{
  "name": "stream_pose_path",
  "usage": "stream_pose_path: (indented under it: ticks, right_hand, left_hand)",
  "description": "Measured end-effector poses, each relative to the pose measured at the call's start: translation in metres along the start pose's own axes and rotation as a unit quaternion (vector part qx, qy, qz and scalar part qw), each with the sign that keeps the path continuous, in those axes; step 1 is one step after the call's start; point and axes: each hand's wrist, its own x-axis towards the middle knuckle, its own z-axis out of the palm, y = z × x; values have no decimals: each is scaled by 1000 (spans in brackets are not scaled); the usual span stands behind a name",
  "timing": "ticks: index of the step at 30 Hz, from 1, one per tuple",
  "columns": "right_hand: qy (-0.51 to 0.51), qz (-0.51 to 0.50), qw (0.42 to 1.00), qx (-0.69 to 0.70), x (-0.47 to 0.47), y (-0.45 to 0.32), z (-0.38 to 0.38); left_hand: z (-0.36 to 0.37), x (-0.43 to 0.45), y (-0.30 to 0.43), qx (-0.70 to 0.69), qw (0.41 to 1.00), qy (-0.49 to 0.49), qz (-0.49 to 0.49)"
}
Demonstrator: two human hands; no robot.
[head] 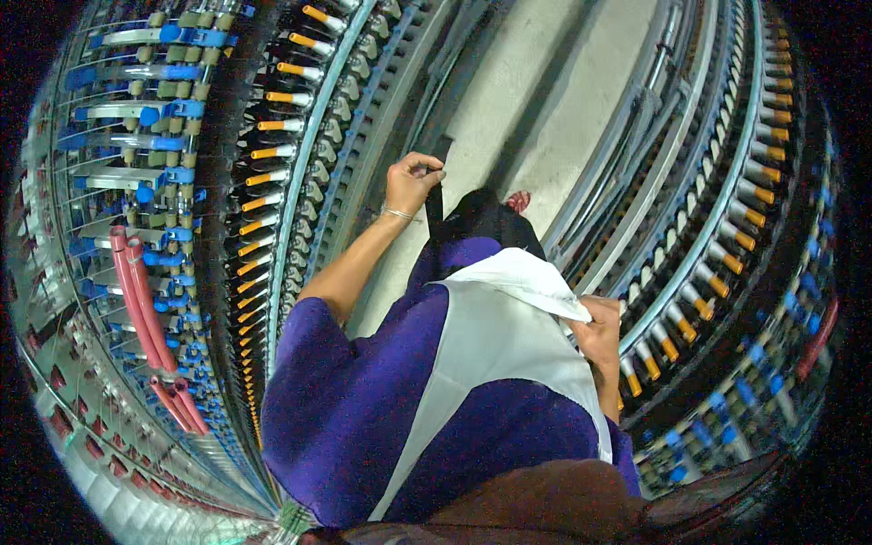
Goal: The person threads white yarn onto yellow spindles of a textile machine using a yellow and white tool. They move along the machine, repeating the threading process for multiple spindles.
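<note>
My left hand, with a thin bracelet at the wrist, is raised at the left and pinches a narrow black strip between thumb and fingertips. The strip hangs beside my dark clothing; what it belongs to cannot be told. On the right, my right hand grips the edge of a white cloth apron, whose upper part is folded out and lifted. The apron lies over my purple short-sleeved top. Some of the right hand's fingers are hidden by the cloth.
Long spinning machines flank a pale floor aisle. Rows of orange-and-white bobbins line the left side, more bobbins the right. Blue-and-grey drafting arms and pink tubes are at the far left. Machine rails run close to both arms.
</note>
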Motion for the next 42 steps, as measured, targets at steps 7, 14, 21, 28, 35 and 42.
stream_pose_path:
  ticks: [7,14,21,28,35,42]
  right_hand:
    - [-173,-21,983,-56,163,-58,-141]
    - [-242,206,918,236,308,-44,-213]
    - [-259,196,905,276,390,2,-316]
    - [-201,-196,950,139,513,25,-427]
    - [-334,80,909,-236,596,11,-506]
    - [-283,137,939,-141,681,4,-493]
  left_hand:
    - [44,95,68,304,858,-244,335]
    - [109,251,138,212,782,-545,214]
    - [182,359,242,421,708,-534,192]
    - [257,434,317,393,797,-266,374]
    - [290,498,371,261,869,-208,365]
    - [302,566,411,358,800,-290,385]
